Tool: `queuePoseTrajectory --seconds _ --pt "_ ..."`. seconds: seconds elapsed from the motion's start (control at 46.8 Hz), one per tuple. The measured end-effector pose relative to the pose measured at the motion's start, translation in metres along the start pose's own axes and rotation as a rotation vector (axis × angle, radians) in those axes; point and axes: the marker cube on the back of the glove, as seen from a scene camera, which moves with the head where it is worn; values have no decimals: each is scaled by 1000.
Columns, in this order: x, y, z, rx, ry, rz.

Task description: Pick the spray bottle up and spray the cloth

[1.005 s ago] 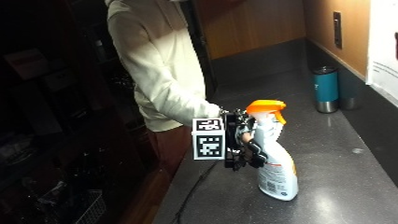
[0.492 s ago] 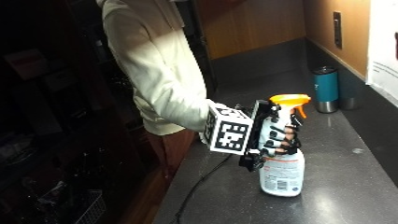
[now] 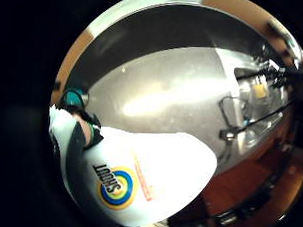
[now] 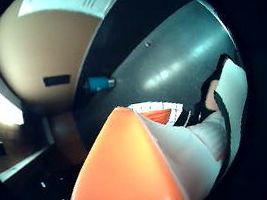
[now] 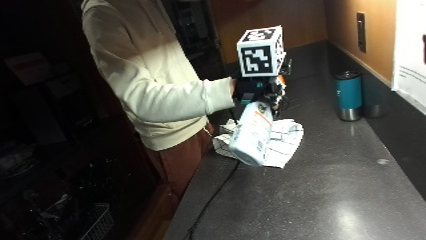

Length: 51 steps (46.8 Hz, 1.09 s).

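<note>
Gloved right hand (image 5: 261,91) wrapped round the neck of the spray bottle (image 5: 251,133), lifted clear of the dark table (image 5: 319,190) and tilted, base hanging low toward the near side, orange trigger head (image 4: 122,175) up by the palm. Directly beneath and just behind, lying flat on the table: white checked cloth (image 5: 283,140). Farther right by the wall, a teal tumbler (image 5: 349,95), well apart. Likely light, rigid plastic with a smooth, possibly slick body, liquid shifting inside; best held at the narrow neck under the head, index finger free for the trigger. Soft, limp cloth, apt to slide.
</note>
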Motion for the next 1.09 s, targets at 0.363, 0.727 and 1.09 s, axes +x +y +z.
queuePoseTrajectory --seconds 0.363,0.727,1.09 --pt "-79 81 55 -231 504 -415" --pt "-78 86 113 -226 575 -278" --pt "-114 97 65 -82 411 -387"
